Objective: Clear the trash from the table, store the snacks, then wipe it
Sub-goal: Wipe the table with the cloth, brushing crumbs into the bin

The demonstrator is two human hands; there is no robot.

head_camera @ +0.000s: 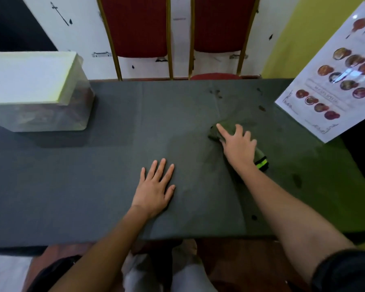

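Cloth [226, 129] looks soft and light, bunching easily: right hand [238, 147] presses it flat, fingers spread; left hand [154, 190], fingers splayed, braces the table [93, 186] beside it.
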